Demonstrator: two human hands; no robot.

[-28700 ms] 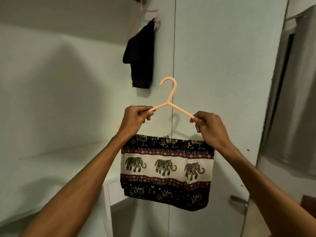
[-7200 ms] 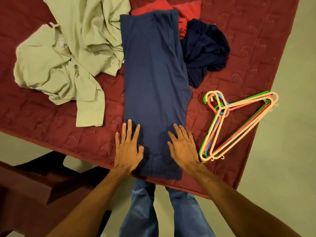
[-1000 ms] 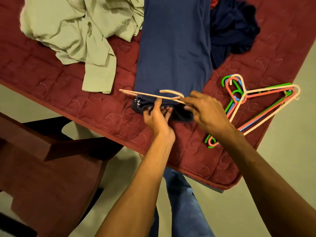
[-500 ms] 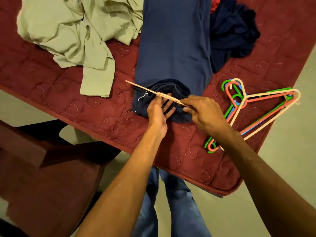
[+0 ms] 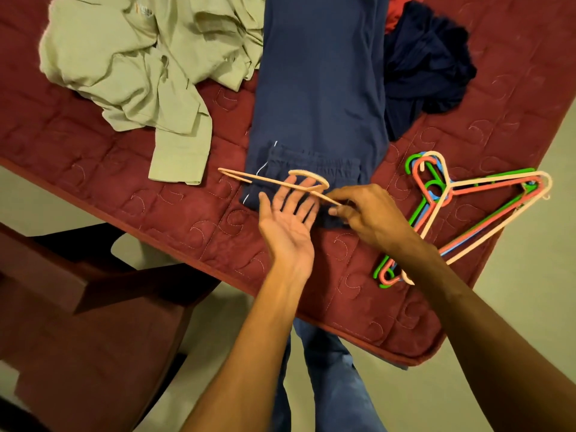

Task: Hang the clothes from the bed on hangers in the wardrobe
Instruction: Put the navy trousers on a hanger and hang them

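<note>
Turned palm-up since earlier, left hand (image 5: pixel 288 222) spread wide on blue trousers (image 5: pixel 321 88); right hand (image 5: pixel 371 213) pinched the peach hanger (image 5: pixel 265 179).

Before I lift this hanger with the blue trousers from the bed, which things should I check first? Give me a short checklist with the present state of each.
1. The right hand grips the peach hanger: ok, it pinches one end.
2. The left hand has a hold: not ok, it is open, palm up, with its fingers at the hanger.
3. The blue trousers are folded over the hanger's bar: cannot tell, the hanger shows edge-on.
4. The spare hangers lie apart from the peach hanger: ok, they are off to the side on the bed.
5. The green shirt is free of the trousers: cannot tell, their edges meet.
</note>
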